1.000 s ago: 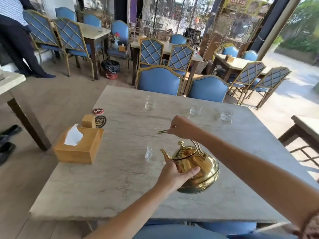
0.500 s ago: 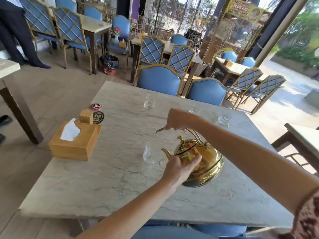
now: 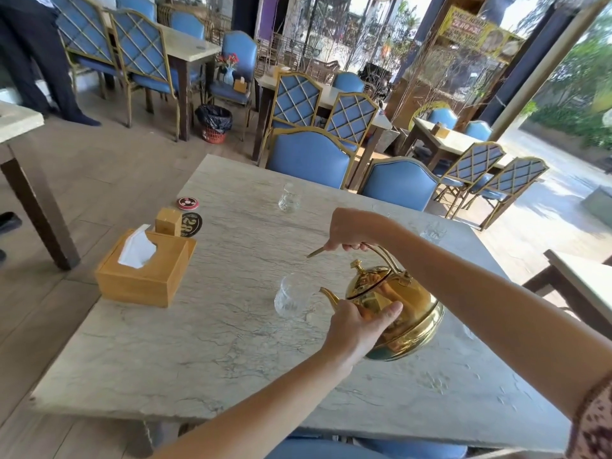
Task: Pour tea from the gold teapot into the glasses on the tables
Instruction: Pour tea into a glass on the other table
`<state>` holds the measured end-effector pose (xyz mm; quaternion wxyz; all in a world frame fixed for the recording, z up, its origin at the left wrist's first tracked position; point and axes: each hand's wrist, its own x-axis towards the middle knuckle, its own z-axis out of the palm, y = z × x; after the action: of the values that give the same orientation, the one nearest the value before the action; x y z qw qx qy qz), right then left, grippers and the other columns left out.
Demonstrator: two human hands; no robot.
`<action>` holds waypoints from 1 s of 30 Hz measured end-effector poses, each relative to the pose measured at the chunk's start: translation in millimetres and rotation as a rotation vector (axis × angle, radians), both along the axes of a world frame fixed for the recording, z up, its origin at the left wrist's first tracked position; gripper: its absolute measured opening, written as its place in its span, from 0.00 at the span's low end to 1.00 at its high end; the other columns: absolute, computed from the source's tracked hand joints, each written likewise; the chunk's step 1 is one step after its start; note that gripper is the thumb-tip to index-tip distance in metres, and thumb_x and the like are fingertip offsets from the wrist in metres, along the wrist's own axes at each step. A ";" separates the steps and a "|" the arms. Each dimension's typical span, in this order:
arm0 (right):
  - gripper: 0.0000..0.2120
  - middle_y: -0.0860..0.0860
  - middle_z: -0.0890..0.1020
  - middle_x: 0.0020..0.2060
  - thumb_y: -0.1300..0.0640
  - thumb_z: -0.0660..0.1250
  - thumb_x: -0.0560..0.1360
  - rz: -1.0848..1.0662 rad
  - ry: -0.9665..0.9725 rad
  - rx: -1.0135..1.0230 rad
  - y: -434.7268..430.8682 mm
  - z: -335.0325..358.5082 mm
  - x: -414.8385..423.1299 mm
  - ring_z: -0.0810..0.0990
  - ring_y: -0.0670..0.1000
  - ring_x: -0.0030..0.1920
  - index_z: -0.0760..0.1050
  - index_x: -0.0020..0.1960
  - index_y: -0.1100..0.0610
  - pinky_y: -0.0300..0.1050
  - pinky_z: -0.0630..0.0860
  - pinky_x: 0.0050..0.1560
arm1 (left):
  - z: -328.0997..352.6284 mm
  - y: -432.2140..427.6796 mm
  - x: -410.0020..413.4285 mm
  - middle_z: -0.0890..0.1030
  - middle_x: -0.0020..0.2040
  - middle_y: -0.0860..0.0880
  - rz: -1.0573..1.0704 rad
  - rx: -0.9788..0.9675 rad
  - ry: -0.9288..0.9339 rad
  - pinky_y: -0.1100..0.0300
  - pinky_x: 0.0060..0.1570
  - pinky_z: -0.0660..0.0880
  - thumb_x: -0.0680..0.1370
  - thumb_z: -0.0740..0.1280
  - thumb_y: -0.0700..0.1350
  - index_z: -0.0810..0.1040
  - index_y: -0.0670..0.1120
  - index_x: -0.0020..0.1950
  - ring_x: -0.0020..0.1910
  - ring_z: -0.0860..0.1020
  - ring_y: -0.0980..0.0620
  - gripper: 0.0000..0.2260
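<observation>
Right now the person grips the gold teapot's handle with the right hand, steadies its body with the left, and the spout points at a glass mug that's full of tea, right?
Not quite: in the head view the glass mug looks empty, no tea in it. The rest holds: the right hand grips the gold teapot by its handle, and the left hand steadies its body.

- teapot above the table, spout just beside the nearest glass
- tissue box at the left edge
- another glass at the far side
- two chairs behind the table
</observation>
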<state>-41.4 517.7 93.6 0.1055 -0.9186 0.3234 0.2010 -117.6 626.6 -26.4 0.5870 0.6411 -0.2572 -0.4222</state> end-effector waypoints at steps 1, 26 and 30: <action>0.09 0.54 0.74 0.27 0.61 0.69 0.74 -0.006 0.010 0.006 -0.1 1.1 0.5 0.68 0.50 0.23 0.75 0.38 0.65 0.39 0.66 0.23 | -0.1 -0.9 -0.2 0.83 0.57 0.43 -0.004 -0.001 0.005 0.76 0.35 0.71 0.70 0.71 0.64 0.76 0.37 0.65 0.53 0.80 0.51 0.35; 0.17 0.52 0.73 0.28 0.57 0.67 0.77 0.122 0.076 -0.224 21.5 1.7 9.8 0.71 0.48 0.26 0.65 0.33 0.58 0.39 0.67 0.27 | -2.9 -4.9 3.7 0.79 0.43 0.36 0.009 -0.047 0.090 0.76 0.31 0.68 0.72 0.71 0.63 0.78 0.32 0.54 0.42 0.76 0.51 0.32; 0.18 0.52 0.73 0.28 0.57 0.67 0.77 0.132 0.067 -0.243 22.8 -5.9 12.0 0.71 0.49 0.27 0.65 0.33 0.59 0.39 0.68 0.28 | -4.1 -2.4 5.2 0.79 0.38 0.44 -0.012 -0.025 0.093 0.77 0.29 0.68 0.73 0.70 0.63 0.78 0.37 0.52 0.39 0.76 0.54 0.28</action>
<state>-29.4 540.5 87.7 -0.0307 -0.9368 0.2875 0.1973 -112.4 624.2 -30.5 0.6038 0.6117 -0.2389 -0.4519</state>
